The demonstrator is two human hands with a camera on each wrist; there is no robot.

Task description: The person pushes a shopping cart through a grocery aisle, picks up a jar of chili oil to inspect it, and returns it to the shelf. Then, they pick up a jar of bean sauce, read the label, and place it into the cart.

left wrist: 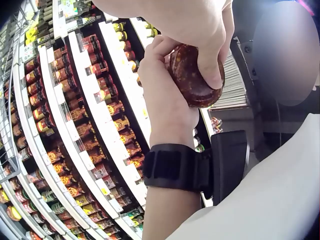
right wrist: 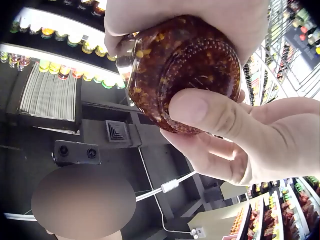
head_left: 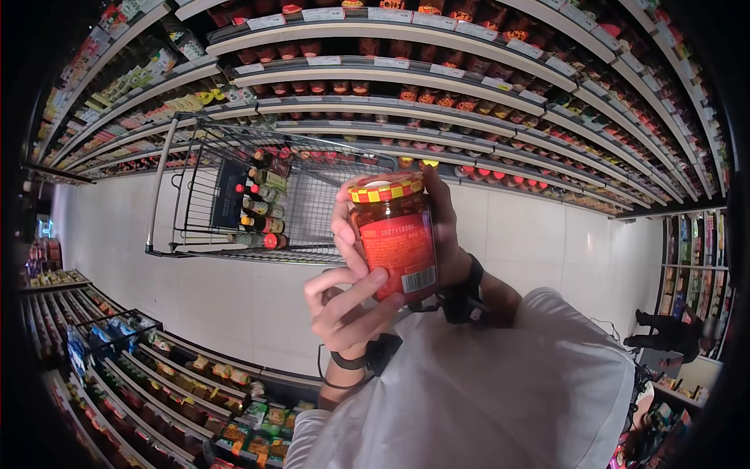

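A glass jar of chili sauce, with a red label, a barcode and a red-and-yellow checked lid, is held up in front of the chest. My right hand wraps round its back, fingertips showing on the far left side. From below, my left hand pinches the lower end, two fingers lying over the label. The right wrist view shows the left thumb pressed on the glass base, with dark red sauce and yellowish flakes inside. The jar stands tilted, label toward the head camera.
A wire shopping cart stands to the front left, with several sauce bottles lying at its handle end. Shelves of jars curve along the front. Lower racks of packets line the near left. Another person is at the far right.
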